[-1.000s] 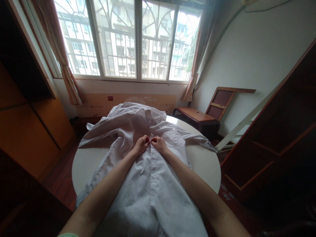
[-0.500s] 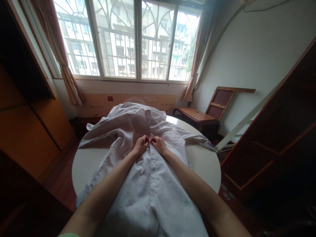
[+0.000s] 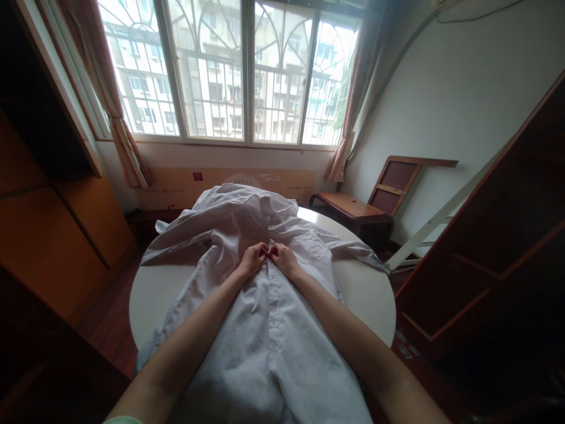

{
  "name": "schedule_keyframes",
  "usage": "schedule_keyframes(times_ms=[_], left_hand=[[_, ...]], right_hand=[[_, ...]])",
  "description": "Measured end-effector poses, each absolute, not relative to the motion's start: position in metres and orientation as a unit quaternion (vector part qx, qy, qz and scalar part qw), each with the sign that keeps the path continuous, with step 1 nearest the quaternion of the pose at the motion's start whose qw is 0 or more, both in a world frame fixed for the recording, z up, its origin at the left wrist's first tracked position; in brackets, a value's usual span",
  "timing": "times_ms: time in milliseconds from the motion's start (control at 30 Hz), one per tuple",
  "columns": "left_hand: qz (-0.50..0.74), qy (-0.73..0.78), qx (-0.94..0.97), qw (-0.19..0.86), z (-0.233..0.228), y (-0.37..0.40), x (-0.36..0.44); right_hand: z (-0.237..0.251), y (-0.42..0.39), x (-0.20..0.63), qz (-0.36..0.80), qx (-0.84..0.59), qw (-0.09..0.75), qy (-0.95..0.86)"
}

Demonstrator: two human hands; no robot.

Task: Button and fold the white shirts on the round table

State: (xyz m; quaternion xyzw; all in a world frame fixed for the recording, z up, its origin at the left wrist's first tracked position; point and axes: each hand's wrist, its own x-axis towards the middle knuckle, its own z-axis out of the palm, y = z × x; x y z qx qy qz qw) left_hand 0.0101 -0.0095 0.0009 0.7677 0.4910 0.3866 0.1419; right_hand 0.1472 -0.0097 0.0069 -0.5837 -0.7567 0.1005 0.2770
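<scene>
A white long-sleeved shirt (image 3: 247, 330) lies spread over a round white table (image 3: 375, 288), its collar end bunched toward the window and its front placket running down the middle toward me. My left hand (image 3: 253, 258) pinches the left edge of the placket in the chest area. Right beside it, my right hand (image 3: 283, 259) pinches the other edge, the fingertips of both hands almost touching. Whatever button or buttonhole lies between the fingers is hidden. One sleeve extends to the left of the table, the other to the right edge.
A wooden chair (image 3: 353, 205) stands behind the table on the right. Close on the right leans a dark wooden panel (image 3: 481, 265), with a white metal frame (image 3: 408, 247) beside it. An orange-brown cabinet (image 3: 88, 229) is at left. Behind, a window (image 3: 212, 76) has tied curtains (image 3: 126, 147).
Hardly anything differs. Both hands stay at the same spot on the placket, with only a slight shift of the fingers; the shirt lies as before.
</scene>
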Motion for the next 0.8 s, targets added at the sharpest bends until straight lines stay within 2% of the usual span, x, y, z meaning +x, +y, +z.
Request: schedule_keyframes(times_ms=[467,633,800], left_hand=[[0.375,0.479,0.782,0.135,-0.0008,-0.0085,0.0107],[0.375,0.497,0.771,0.134,-0.0004,-0.0086,0.0110],[0.376,0.507,0.763,0.135,-0.0007,-0.0082,0.0110]], right_hand=[[0.0107,-0.0075,0.1529,0.087,-0.566,0.273,-0.773],[0.0087,-0.0078,0.1537,0.084,-0.562,0.305,-0.764],[0.0078,-0.0076,0.1561,0.137,-0.546,0.338,-0.754]])
